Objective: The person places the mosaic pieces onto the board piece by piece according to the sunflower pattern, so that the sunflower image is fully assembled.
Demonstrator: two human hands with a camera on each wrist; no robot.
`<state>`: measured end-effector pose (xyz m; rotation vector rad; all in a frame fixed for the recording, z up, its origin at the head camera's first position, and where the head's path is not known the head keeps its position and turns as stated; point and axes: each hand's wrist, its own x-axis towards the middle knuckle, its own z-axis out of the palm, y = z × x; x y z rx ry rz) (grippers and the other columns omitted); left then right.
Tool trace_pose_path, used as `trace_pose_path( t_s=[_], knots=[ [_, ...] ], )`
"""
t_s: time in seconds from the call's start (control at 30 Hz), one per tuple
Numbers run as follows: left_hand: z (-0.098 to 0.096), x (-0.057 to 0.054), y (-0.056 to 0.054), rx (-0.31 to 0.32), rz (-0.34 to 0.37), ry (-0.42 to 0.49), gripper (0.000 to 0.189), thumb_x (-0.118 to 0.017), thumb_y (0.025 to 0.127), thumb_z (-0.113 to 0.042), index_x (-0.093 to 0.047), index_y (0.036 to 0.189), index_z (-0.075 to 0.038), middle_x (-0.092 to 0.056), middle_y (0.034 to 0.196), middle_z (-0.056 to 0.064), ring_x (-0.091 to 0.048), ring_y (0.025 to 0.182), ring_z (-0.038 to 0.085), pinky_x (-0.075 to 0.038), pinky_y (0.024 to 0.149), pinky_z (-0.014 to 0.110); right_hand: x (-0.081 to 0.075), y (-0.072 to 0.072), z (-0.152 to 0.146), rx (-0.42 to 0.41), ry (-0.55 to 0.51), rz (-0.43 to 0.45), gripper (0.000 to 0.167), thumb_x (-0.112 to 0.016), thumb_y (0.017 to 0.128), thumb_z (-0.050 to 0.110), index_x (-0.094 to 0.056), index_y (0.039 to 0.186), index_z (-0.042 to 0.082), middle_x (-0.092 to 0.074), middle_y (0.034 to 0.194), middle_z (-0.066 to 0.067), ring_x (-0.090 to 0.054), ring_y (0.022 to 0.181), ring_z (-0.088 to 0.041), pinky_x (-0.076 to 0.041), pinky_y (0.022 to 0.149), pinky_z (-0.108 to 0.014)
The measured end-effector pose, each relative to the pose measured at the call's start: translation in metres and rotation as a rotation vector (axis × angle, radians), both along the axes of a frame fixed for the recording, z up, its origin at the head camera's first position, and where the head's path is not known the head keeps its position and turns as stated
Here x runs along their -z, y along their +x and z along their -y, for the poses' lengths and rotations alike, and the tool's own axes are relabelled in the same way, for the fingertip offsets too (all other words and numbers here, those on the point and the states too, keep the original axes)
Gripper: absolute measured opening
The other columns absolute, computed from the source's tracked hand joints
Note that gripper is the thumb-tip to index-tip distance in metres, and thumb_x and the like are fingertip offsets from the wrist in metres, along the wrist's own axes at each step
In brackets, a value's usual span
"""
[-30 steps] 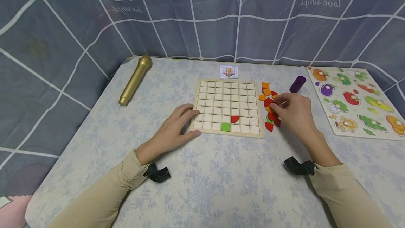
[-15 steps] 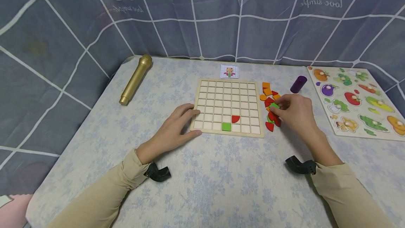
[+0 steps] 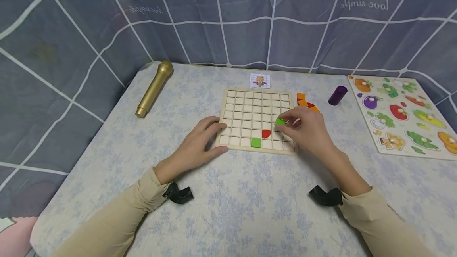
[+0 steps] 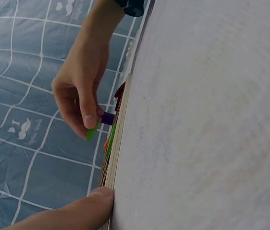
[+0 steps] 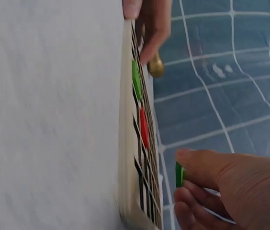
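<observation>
While your left hand (image 3: 195, 142) lies at the left side of the wooden grid board (image 3: 246, 123), its fingers are relaxed and slightly apart: they touch the left rim, and the thumb is at the near left corner. Your right hand (image 3: 310, 131) pinches a green piece (image 3: 280, 121) between the thumb and the fingertips. This piece is above the right part of the board, and both wrist views show it apart from the surface.

The board carries two pieces in its cells. A green square (image 3: 256, 142) sits in the nearest row, middle column. A red quarter-circle (image 3: 266, 134) sits one row farther and one column to the right, with its square corner to the far left and its curve to the near right.

Compared with half a second ago, when your right hand is at the loose pieces (image 3: 301, 97), it is now moved left, over the board, with the green piece. Your left hand and the two placed pieces stay as before.

The held piece points out of your fingers to the left, toward the board's middle. In the right wrist view you see it nearly edge-on, with its long axis running up and down.
</observation>
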<state>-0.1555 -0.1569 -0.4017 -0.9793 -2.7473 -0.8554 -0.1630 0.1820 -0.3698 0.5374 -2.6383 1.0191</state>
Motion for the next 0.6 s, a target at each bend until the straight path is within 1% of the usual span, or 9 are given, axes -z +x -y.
trace_pose_path(
  t_s=[0.07,0.13,0.27,0.4,0.6],
  knots=[
    [0.0,0.0,0.0,-0.002,0.001,0.0,0.062,-0.081,0.095,-0.036,-0.059,0.144,-0.006,-0.048,0.154,0.02,-0.045,0.145,0.034,-0.044,0.116,0.052,0.001,0.002,0.009,-0.027,-0.015,0.023,0.02,-0.089,0.085,0.007,-0.081,0.103,0.003,-0.075,0.091,-0.008,-0.07,0.076,-0.019,-0.062,0.072,-0.036],
    [0.0,0.0,0.0,-0.007,0.003,-0.003,0.061,-0.081,0.095,-0.036,-0.059,0.144,-0.006,-0.048,0.154,0.019,-0.045,0.145,0.033,-0.045,0.115,0.052,0.003,0.003,0.017,-0.053,-0.025,0.047,0.02,-0.088,0.086,0.007,-0.081,0.104,0.003,-0.074,0.091,-0.008,-0.07,0.077,-0.019,-0.063,0.074,-0.038],
    [0.001,0.0,0.0,-0.016,0.015,-0.008,0.061,-0.08,0.096,-0.036,-0.058,0.145,-0.007,-0.047,0.155,0.019,-0.044,0.146,0.033,-0.044,0.116,0.053,0.008,0.005,0.03,-0.082,-0.007,0.078,0.02,-0.088,0.086,0.007,-0.081,0.105,0.003,-0.072,0.09,-0.006,-0.068,0.077,-0.017,-0.06,0.073,-0.035],
    [0.0,0.001,0.0,-0.017,0.02,-0.007,0.061,-0.079,0.096,-0.036,-0.058,0.145,-0.007,-0.047,0.155,0.019,-0.043,0.147,0.033,-0.043,0.117,0.053,0.012,0.007,0.037,-0.082,-0.011,0.099,0.021,-0.087,0.086,0.006,-0.081,0.106,0.004,-0.073,0.093,-0.006,-0.067,0.077,-0.016,-0.059,0.072,-0.031],
    [0.0,0.001,-0.001,-0.019,0.022,-0.004,0.061,-0.08,0.096,-0.036,-0.058,0.145,-0.007,-0.047,0.155,0.018,-0.044,0.146,0.033,-0.044,0.116,0.054,0.016,0.007,0.045,-0.079,-0.029,0.092,0.018,-0.086,0.088,0.01,-0.082,0.105,0.008,-0.073,0.095,-0.006,-0.066,0.081,-0.02,-0.056,0.074,-0.033]
  ],
)
